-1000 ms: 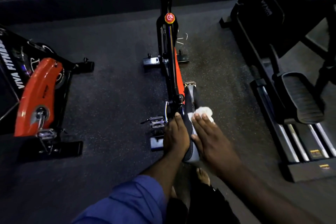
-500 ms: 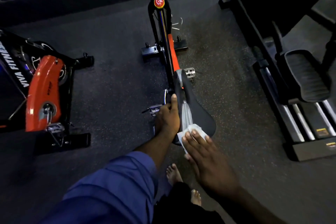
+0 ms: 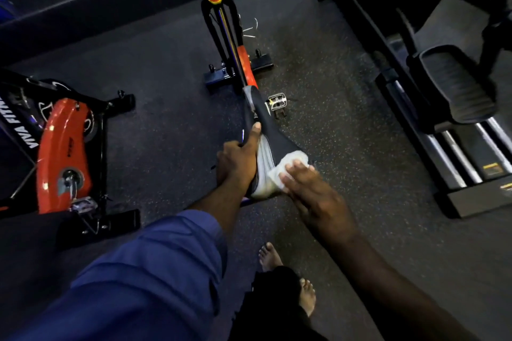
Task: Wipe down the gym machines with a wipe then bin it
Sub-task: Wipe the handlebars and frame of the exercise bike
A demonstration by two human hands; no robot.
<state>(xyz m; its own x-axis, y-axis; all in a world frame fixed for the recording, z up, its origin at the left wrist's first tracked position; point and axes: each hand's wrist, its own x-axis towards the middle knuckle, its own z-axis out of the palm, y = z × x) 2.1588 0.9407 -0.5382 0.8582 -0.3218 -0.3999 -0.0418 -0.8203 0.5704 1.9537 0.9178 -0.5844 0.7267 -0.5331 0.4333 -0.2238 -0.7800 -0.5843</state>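
L hand gripped saddle side, thumb along top; R hand, fingers straight & flat, pressed wipe on saddle's rear.

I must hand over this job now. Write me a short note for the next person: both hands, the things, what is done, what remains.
Left hand: grips the left side of the saddle, thumb on top.
Right hand: flat fingers press the wipe on the saddle's rear.
Done: saddle being wiped; how much is clean cannot be told.
To do: rest of this bike, the red bike at left, the black machine at right, then bin the wipe; no bin in view.
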